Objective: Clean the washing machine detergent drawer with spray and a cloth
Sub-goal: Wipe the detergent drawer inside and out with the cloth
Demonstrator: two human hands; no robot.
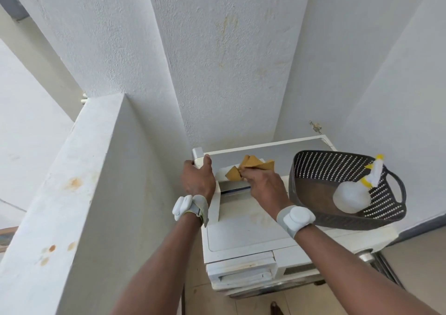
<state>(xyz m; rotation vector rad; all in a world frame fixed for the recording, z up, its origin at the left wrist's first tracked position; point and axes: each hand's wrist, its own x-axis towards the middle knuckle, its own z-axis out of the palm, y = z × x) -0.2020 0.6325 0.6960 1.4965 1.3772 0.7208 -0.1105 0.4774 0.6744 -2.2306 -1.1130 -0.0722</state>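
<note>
The white detergent drawer (214, 208) lies on top of the washing machine (243, 235), at its left edge. My left hand (198, 179) grips the drawer's far end, fingers curled round its grey front panel. A mustard-yellow cloth (251, 164) is bunched in my right hand (263, 184) and pressed into the drawer's far compartment. The white spray bottle (352, 196) with yellow trigger parts lies in a dark perforated basket (313, 170) on the machine's right side, away from both hands.
The open drawer slot (241, 273) shows at the machine's front top left. A low white wall ledge (72, 194) stands close on the left. White walls close in behind and to the right. Tiled floor lies below.
</note>
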